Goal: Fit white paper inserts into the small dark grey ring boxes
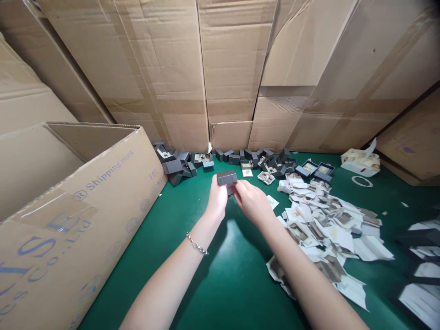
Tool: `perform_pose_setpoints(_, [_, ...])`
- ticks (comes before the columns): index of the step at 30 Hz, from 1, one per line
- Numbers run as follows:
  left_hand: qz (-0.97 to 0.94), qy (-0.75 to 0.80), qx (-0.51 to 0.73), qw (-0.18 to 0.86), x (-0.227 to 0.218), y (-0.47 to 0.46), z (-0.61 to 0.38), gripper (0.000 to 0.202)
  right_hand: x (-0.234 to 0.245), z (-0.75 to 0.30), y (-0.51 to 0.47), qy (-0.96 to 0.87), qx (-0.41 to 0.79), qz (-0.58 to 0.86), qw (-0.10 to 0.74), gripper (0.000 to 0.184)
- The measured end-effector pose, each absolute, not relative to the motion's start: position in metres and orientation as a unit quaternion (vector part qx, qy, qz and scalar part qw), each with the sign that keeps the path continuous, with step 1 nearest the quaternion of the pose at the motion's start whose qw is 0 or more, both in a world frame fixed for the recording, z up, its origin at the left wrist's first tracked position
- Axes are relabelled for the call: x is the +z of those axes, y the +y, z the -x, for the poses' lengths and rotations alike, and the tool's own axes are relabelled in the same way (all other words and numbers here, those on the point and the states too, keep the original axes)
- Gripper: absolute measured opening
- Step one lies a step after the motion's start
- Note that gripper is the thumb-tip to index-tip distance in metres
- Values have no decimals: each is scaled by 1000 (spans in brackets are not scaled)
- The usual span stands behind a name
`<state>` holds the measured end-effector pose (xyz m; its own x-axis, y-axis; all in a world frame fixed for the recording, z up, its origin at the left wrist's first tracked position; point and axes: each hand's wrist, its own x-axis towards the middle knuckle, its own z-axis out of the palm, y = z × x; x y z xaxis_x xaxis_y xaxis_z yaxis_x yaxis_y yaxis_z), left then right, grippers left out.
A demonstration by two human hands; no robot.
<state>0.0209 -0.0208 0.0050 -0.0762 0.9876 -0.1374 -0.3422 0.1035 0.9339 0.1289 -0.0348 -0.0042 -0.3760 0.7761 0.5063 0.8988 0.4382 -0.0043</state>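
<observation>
A small dark grey jewellery box (227, 178) is held up over the green table (237, 256), between my two hands. My left hand (217, 199) wraps round its left side, and a silver chain bracelet (196, 244) circles that wrist. From the right, my right hand (250, 198) has its fingers closed on the box's lower right edge. The lid top faces me, and whatever lies inside is hidden. Beyond my hands, a pile of similar dark boxes (234, 159) lines the back of the table, some of them open.
A large open carton (113, 201) stands at the left. Crumpled white and grey paper inserts (323, 220) are heaped at the right. Farther back are a tissue pack (360, 161) and a white ring (362, 181). Cardboard walls (233, 68) close off the back.
</observation>
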Motion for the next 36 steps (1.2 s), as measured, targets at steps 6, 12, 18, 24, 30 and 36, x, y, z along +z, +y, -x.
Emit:
perform_pose_setpoints(6, [-379, 471, 590, 536, 3, -22, -22, 13, -8, -117, -38, -793, -167, 546, 211, 20])
perform_pose_setpoints(12, [-415, 481, 594, 493, 2, -26, -27, 4, -5, -114, -39, -778, -131, 595, 157, 15])
perform_pose_setpoints(18, [-436, 489, 587, 475, -2, -25, -28, 5, -6, -116, -38, -779, -93, 600, 157, 19])
perform_pose_setpoints(24, [-350, 458, 573, 583, -3, -19, -24, 9, -4, -127, -35, -793, -57, 576, 190, 24])
perform_pose_setpoints(30, [-234, 402, 524, 713, 11, -13, -10, 10, 7, -140, -31, -697, 131, 539, 454, 30])
perform_pose_setpoints(36, [-303, 330, 519, 728, 14, -16, -10, 22, 16, -140, -26, -591, 339, 560, 471, 42])
